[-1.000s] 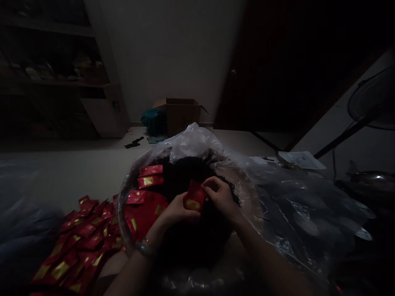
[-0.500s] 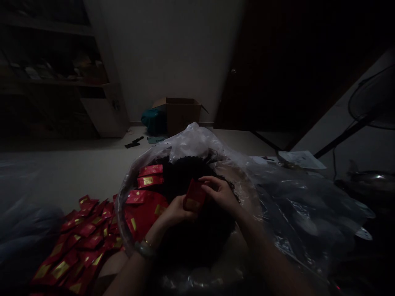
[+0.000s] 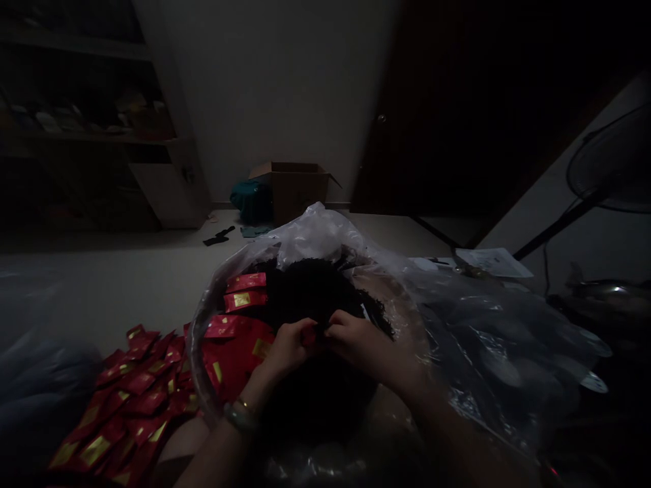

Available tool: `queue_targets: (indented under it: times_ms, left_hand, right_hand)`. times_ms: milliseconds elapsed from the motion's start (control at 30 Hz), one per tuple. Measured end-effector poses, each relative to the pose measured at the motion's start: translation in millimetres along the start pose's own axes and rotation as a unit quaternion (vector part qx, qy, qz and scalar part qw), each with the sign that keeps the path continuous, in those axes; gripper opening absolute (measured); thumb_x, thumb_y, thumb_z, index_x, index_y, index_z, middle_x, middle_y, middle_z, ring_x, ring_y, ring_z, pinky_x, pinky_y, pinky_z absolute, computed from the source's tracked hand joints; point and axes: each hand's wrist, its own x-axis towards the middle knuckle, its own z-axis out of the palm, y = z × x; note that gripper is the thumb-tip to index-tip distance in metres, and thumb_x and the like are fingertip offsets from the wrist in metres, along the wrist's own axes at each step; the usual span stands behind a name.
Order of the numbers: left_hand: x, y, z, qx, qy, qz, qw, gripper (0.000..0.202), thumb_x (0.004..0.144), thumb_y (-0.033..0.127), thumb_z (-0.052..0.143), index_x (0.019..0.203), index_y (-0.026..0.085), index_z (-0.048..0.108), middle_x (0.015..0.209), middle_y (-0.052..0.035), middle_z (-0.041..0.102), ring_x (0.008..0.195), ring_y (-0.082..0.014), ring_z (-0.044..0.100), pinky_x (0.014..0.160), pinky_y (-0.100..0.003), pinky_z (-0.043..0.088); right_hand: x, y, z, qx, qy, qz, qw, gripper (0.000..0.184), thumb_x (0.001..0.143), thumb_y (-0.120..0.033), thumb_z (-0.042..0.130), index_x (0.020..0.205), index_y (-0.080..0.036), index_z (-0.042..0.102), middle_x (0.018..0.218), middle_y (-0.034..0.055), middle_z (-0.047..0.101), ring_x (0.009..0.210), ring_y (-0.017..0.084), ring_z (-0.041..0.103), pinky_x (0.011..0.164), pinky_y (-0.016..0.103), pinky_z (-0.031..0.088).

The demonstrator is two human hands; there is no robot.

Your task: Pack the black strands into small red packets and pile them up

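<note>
My left hand [image 3: 287,346] and my right hand [image 3: 353,337] meet over a heap of dark loose material [image 3: 315,291] inside a clear plastic bag [image 3: 458,325]. Both hands are closed on a small red packet [image 3: 309,331], which is tipped down so that only its red edge shows between the fingers. A few red packets with gold labels [image 3: 245,290] lie inside the bag's left side. A green bangle [image 3: 238,415] is on my left wrist.
Several more red packets [image 3: 122,407] are spread on the floor at the lower left. A cardboard box [image 3: 293,183] and a teal bundle [image 3: 249,198] stand by the far wall. Shelves [image 3: 91,135] are at the left, a fan [image 3: 610,163] and papers [image 3: 493,261] at the right.
The red packet was held upright facing me; now it is lowered and tipped toward the dark heap. Both hands have dropped slightly and drawn closer together.
</note>
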Motion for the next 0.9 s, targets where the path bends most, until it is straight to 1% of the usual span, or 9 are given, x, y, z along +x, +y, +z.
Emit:
queue_targets:
  times_ms: [133,233,300,433,533,600,667,767,900]
  left_hand:
    - [-0.6,-2.8,2.3,-0.006,-0.012,0.003,1.000,0.018,0.067,0.027,0.068,0.078,0.013,0.067,0.066,0.0020,0.063,0.061,-0.0113,0.049,0.057,-0.021,0.037]
    - [-1.2,-2.3,3.7,-0.024,-0.021,-0.004,0.999,0.023,0.065,0.032,0.070,0.074,0.012,0.066,0.065,0.0021,0.061,0.061,-0.0115,0.049,0.056,-0.021,0.038]
    - [-1.7,-0.9,4.5,-0.059,-0.025,-0.003,0.998,0.025,0.064,0.033,0.071,0.076,0.012,0.065,0.068,0.0019,0.062,0.063,-0.0120,0.051,0.057,-0.021,0.041]
    - [-1.9,1.7,4.7,-0.104,-0.033,0.004,0.994,0.028,0.063,0.031,0.073,0.082,0.012,0.067,0.073,0.0011,0.064,0.065,-0.0127,0.053,0.061,-0.022,0.044]
    - [-1.9,5.4,3.1,-0.135,-0.062,-0.014,0.989,0.030,0.063,0.031,0.073,0.086,0.012,0.068,0.074,0.0006,0.065,0.066,-0.0134,0.055,0.063,-0.023,0.044]
    - [-2.4,9.4,1.9,-0.158,-0.080,-0.039,0.983,0.032,0.062,0.030,0.073,0.088,0.012,0.068,0.073,0.0008,0.064,0.065,-0.0130,0.054,0.063,-0.023,0.044]
    - [-3.3,13.2,1.2,-0.172,-0.095,-0.068,0.978,0.032,0.062,0.028,0.072,0.088,0.010,0.068,0.072,0.0012,0.062,0.063,-0.0120,0.052,0.061,-0.022,0.043]
    - [-4.6,15.0,1.3,-0.168,-0.115,-0.086,0.975,0.030,0.062,0.026,0.071,0.087,0.010,0.068,0.070,0.0020,0.060,0.061,-0.0108,0.050,0.058,-0.021,0.041]
    - [-5.5,10.9,1.3,-0.143,-0.136,-0.065,0.978,0.029,0.061,0.027,0.073,0.083,0.010,0.068,0.068,0.0033,0.057,0.061,-0.0100,0.048,0.058,-0.020,0.039]
  right_hand:
    - [3.7,-5.1,-0.1,-0.025,-0.057,0.032,0.998,0.012,0.086,-0.016,0.059,0.091,-0.020,0.068,0.090,0.0037,0.060,0.066,0.011,0.060,0.059,0.021,0.043]
    - [6.2,-2.3,3.7,-0.019,-0.085,0.044,0.995,0.017,0.086,-0.010,0.056,0.092,-0.019,0.068,0.089,0.0037,0.062,0.071,0.012,0.062,0.063,0.021,0.043]
    - [7.6,1.0,8.4,-0.009,-0.077,0.042,0.996,0.017,0.085,-0.008,0.056,0.091,-0.018,0.068,0.089,0.0043,0.064,0.074,0.013,0.063,0.066,0.021,0.043]
    - [7.1,6.9,9.7,0.008,-0.052,0.031,0.998,0.014,0.087,-0.017,0.058,0.093,-0.020,0.069,0.086,0.0042,0.066,0.075,0.014,0.063,0.068,0.023,0.045]
    - [3.0,9.3,-2.6,0.027,-0.036,0.031,0.998,0.017,0.088,-0.023,0.058,0.098,-0.024,0.071,0.094,0.0042,0.065,0.077,0.014,0.063,0.070,0.024,0.046]
    - [-0.5,9.5,-12.8,0.038,-0.013,0.041,0.998,0.018,0.087,-0.026,0.059,0.100,-0.025,0.071,0.103,0.0044,0.063,0.080,0.014,0.063,0.072,0.025,0.047]
    - [-3.0,8.7,-20.4,0.043,-0.002,0.055,0.998,0.018,0.084,-0.027,0.062,0.100,-0.025,0.071,0.106,0.0042,0.061,0.080,0.014,0.062,0.072,0.026,0.047]
    - [-3.5,7.8,-22.9,0.047,-0.036,0.062,0.996,0.019,0.082,-0.027,0.065,0.100,-0.027,0.070,0.100,0.0030,0.061,0.077,0.014,0.062,0.069,0.025,0.046]
    - [1.9,11.9,-14.1,0.102,-0.099,0.046,0.989,0.022,0.079,-0.025,0.066,0.101,-0.025,0.071,0.098,0.0027,0.064,0.080,0.015,0.062,0.071,0.023,0.045]
